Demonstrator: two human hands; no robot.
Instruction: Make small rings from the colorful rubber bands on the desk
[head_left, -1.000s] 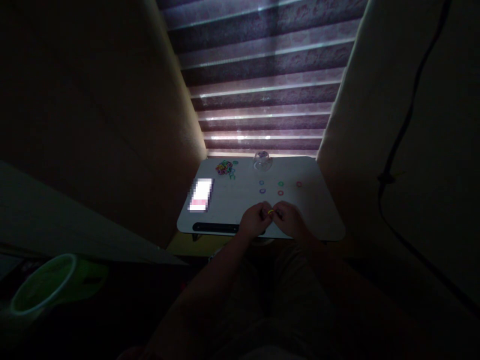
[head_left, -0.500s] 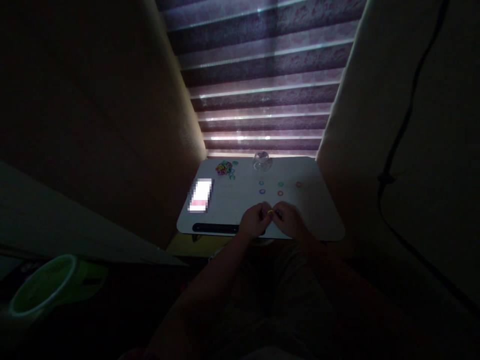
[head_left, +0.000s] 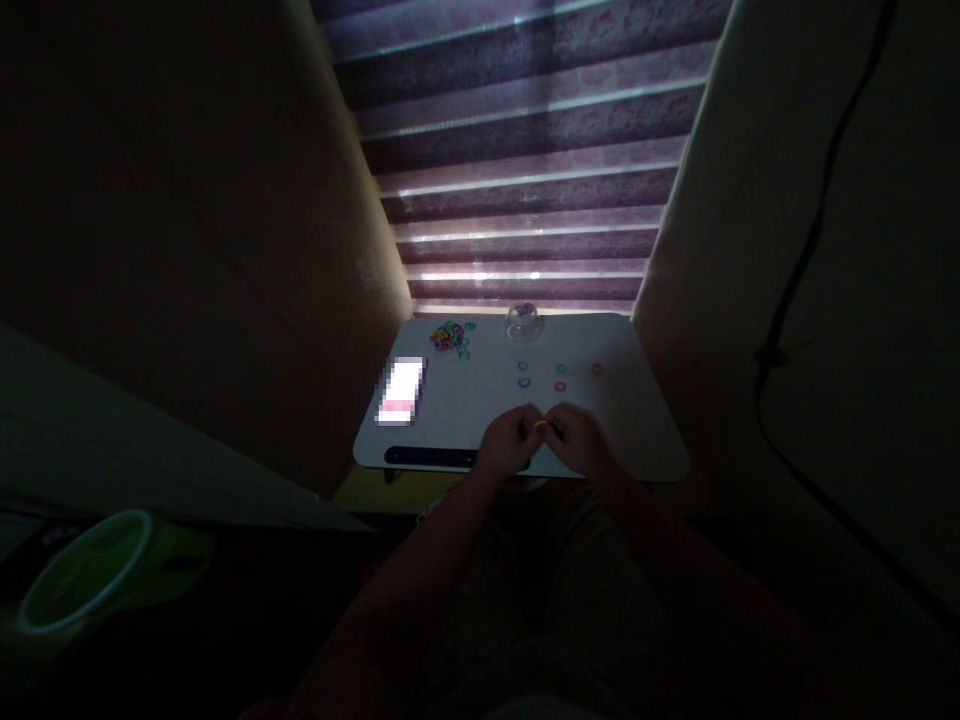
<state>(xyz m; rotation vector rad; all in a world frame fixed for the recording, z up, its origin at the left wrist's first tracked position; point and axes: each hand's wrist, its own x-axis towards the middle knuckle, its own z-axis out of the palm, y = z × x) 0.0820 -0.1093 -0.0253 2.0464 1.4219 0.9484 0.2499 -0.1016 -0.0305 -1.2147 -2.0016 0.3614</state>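
The person's left hand (head_left: pixel 510 440) and right hand (head_left: pixel 581 440) were both bare, and in the weak light they were too small and dim for nails or finer detail to be told. The left forearm (head_left: pixel 439 535) and right forearm (head_left: pixel 660 530) were bare as well, with no sleeve showing from the wrists back to where shadow swallowed them. Between the arms a dull greyish-tan cloth (head_left: pixel 555 590), softly creased, covered the lap. Whether it was shorts or trousers could not be told. A paler patch (head_left: pixel 555 706) lay at the bottom edge.
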